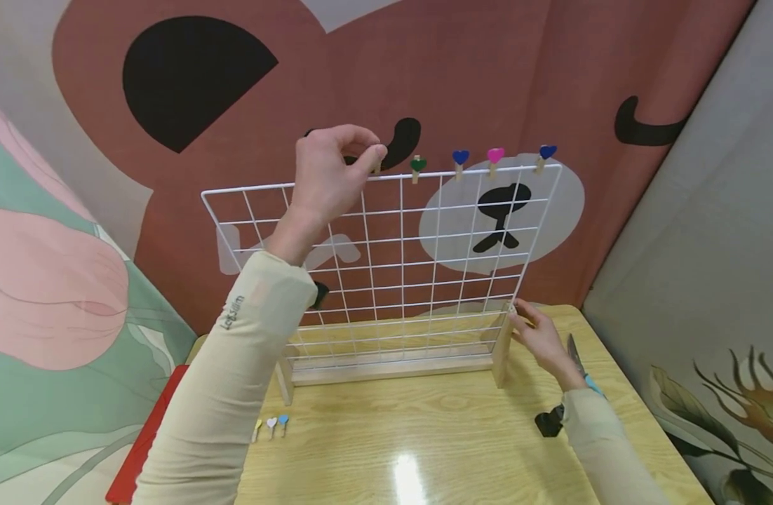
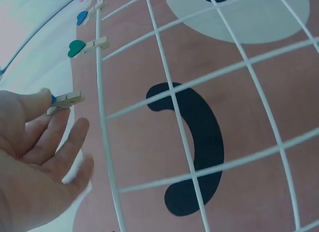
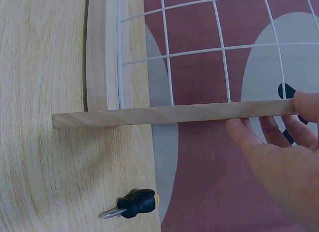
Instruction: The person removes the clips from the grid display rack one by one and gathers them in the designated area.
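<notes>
My left hand pinches a small wooden clothespin with a blue tip between thumb and forefinger. The clothespin is just above the top wire of a white grid panel, beside the green-heart clothespin, with a gap to the wire in the left wrist view. Lower down, my right hand grips the upper end of the right wooden upright of the grid's stand. Along the top wire to the right are clipped the green, blue, pink and dark blue heart clothespins.
Three clothespins, including a white-heart one, lie on the wooden table at front left. A stubby screwdriver lies outside the right upright. A blue-handled tool is beside my right wrist. A red object stands left; patterned curtains hang behind.
</notes>
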Demonstrator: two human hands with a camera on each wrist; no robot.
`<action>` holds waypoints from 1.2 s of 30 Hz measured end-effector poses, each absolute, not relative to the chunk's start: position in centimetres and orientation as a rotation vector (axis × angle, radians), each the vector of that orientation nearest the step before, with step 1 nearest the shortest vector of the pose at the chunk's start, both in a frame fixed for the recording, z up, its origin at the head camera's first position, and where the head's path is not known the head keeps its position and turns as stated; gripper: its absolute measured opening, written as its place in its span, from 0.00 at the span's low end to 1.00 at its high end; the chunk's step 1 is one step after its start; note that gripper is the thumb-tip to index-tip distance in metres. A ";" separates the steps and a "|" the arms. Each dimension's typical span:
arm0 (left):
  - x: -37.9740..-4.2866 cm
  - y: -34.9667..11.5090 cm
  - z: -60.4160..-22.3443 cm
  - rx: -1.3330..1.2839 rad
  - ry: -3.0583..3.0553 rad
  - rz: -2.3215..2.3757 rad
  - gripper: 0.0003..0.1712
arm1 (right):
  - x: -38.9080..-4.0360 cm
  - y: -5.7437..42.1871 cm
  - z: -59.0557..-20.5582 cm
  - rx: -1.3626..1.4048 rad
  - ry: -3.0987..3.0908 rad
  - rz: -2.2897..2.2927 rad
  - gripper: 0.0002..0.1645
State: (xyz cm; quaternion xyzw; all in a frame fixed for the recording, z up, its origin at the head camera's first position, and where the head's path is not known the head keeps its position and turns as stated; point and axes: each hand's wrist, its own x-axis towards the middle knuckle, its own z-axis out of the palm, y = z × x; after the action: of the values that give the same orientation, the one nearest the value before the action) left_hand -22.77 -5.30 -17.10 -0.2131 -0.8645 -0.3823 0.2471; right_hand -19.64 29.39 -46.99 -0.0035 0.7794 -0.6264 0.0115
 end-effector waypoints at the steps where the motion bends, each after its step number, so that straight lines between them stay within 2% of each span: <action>1: -22.7 -5.4 -17.1 -0.595 -2.342 -1.069 0.10 | -19.6 29.4 -47.0 -0.012 2.430 -1.955 0.34; 21: -20.1 -7.6 -17.8 -0.758 -2.299 -1.389 0.07 | -19.8 29.4 -47.0 -0.008 2.448 -1.948 0.34; 36: -18.1 -10.5 -21.6 -0.840 -2.285 -1.465 0.05 | -19.9 29.3 -46.9 0.010 2.442 -1.953 0.33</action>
State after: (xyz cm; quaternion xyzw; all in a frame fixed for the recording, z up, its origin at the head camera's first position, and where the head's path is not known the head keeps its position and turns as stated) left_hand -18.14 -10.47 -21.56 -0.2923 -0.7952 -0.5098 0.1496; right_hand -19.89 29.28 -46.88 0.0031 0.7810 -0.6245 0.0074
